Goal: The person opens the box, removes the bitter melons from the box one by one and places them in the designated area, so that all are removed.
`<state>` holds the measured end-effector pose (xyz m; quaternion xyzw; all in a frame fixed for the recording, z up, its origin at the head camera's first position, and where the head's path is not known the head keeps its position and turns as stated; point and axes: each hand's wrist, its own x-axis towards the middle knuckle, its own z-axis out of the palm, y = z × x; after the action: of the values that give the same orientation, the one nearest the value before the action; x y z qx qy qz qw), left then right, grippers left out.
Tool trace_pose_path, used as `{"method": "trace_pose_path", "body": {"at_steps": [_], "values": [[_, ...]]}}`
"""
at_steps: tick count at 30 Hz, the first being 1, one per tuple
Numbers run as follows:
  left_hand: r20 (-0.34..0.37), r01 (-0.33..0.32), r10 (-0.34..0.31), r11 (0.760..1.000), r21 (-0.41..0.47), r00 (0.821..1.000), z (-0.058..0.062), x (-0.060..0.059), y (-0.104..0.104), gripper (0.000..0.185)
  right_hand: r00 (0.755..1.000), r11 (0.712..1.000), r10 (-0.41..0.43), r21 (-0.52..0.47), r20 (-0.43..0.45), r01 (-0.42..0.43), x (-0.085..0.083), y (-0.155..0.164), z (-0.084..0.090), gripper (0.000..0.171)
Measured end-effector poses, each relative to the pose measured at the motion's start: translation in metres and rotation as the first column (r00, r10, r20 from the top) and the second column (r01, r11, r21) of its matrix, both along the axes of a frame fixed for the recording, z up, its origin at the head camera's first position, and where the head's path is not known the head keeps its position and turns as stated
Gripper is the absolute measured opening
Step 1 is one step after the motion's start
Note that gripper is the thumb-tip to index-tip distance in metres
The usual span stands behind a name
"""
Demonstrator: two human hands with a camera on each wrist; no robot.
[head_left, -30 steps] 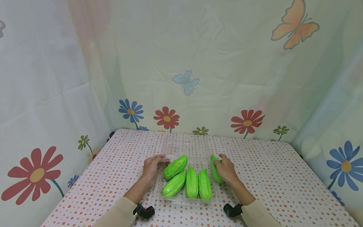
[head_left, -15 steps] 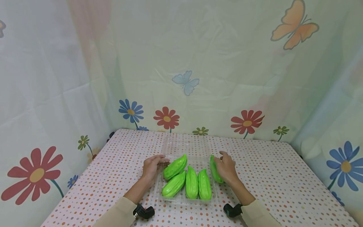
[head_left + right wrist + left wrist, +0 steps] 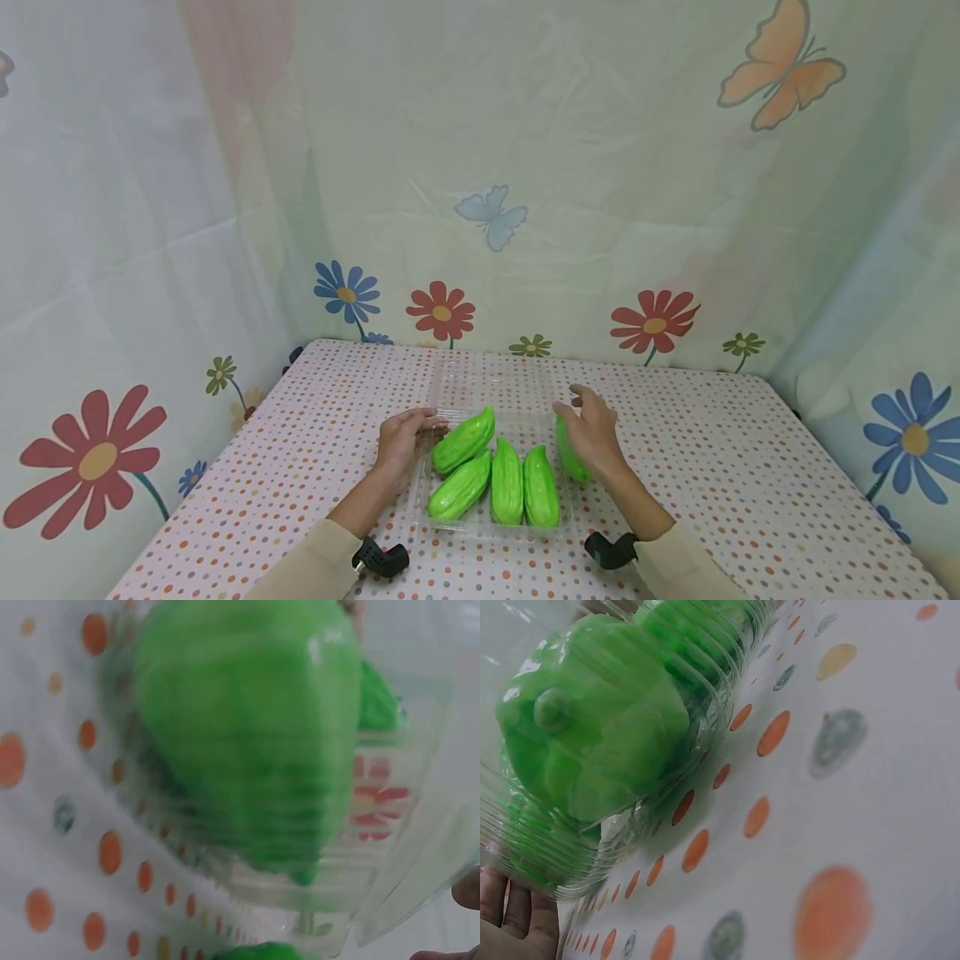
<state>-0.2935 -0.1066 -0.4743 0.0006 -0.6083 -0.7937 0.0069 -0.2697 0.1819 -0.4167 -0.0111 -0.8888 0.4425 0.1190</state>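
Observation:
Several glossy, ridged green gourds [image 3: 507, 483] lie in a clear plastic clamshell box [image 3: 480, 530], two slanted on the left and two lengthwise on the right. One more green gourd [image 3: 574, 465] lies at the box's right side, partly hidden behind my right hand [image 3: 592, 429]. That hand holds nothing; its thumb and forefinger are spread near the far right corner. My left hand [image 3: 401, 437] rests its extended fingers against the left wall near the hinge. In the left wrist view, its fingers [image 3: 514, 915] lie close beside the ribbed wall.
The box's clear lid [image 3: 491, 383] lies folded back behind the base. All stands on a dotted tabletop [image 3: 697, 467]. A cloth backdrop [image 3: 570, 250] printed with flowers and butterflies surrounds the back and sides.
My right hand has loosened from the gourd at the right and moved slightly away from me and to the left, toward the hinge corner. My left hand and the box have stayed in place.

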Motion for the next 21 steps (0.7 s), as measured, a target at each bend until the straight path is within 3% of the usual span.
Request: {"method": "trace_pose_path", "body": {"at_steps": [10,21], "values": [[-0.021,-0.03,0.03,0.999,0.027,0.999,-0.002,0.0,0.002,0.034,0.994,0.994,0.109,-0.009,-0.019,-0.109,0.011,-0.023,0.019,0.056],[-0.007,-0.092,0.093,0.996,0.012,0.996,-0.002,0.0,0.005,0.034,0.984,0.98,0.176,0.098,-0.027,-0.173,0.02,-0.032,0.021,0.057]]}}
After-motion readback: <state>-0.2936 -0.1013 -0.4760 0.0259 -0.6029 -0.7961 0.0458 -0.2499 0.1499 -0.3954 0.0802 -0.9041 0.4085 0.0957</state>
